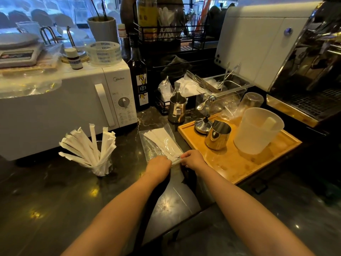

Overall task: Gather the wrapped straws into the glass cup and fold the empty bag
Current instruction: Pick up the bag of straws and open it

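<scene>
A clear plastic bag lies flat on the dark counter, with several white wrapped straws still showing inside it. Both hands pinch its near edge: my left hand holds the left part and my right hand holds the right part, fingers closed on the plastic. To the left stands a glass cup with several wrapped straws fanned out of its top. The cup is well apart from both hands.
A white microwave stands behind the cup. A wooden tray to the right carries a steel pitcher and a plastic jug. Another steel pitcher and a syrup bottle stand behind the bag. An espresso machine fills the far right.
</scene>
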The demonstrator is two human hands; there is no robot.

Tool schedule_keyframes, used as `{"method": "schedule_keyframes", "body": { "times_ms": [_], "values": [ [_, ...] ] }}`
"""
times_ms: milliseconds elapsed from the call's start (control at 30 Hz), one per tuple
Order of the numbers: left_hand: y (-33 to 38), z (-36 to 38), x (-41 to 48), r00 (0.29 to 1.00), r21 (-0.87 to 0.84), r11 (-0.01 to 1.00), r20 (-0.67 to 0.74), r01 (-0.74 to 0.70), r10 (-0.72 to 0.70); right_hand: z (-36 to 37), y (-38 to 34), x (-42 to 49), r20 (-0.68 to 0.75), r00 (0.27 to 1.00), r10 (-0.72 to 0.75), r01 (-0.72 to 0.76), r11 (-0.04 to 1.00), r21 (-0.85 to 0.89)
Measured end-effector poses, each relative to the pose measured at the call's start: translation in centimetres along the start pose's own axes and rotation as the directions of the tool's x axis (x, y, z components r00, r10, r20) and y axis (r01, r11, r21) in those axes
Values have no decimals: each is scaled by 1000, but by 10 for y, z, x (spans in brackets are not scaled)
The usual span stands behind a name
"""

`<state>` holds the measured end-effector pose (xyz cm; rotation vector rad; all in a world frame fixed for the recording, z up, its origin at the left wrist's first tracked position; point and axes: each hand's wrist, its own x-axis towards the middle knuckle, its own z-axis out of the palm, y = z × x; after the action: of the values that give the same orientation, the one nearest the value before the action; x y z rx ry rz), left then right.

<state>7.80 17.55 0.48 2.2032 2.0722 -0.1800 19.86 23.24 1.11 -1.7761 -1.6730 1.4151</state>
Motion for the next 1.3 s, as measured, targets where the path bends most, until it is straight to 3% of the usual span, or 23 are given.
{"method": "schedule_keyframes", "body": {
  "times_ms": [133, 300, 367, 500, 833, 1033, 1300],
  "values": [
    [2, -1, 4, 999, -11, 1000, -31, 20, -20, -2, -4, 0, -2, 1000, -26, 26, 999, 33],
    [-5, -8, 7, 982, -256, 955, -78, 147, -172, -5, -9, -2, -3, 1000, 5, -4, 971, 239],
    [-7, -16, 9, 977, -334, 930, -85, 156, -195, -6, -12, -3, 56, 998, -13, 0, 973, 230],
    [-11, -37, 10, 974, -476, 871, -108, 123, -197, -1, -25, -8, 216, 974, -71, 36, 986, 164],
    [-46, -101, -7, 970, -659, 752, -190, -9, -155, 3, -81, -31, 243, 911, -334, 278, 931, 237],
    [-64, -126, -36, 978, -815, 580, -134, -15, -162, 11, -110, -55, 224, 857, -464, 410, 878, 249],
    [-83, -130, -94, 984, -952, 305, -73, -20, -162, 28, -134, -108, 339, 785, -518, 421, 848, 321]
  ]
}}
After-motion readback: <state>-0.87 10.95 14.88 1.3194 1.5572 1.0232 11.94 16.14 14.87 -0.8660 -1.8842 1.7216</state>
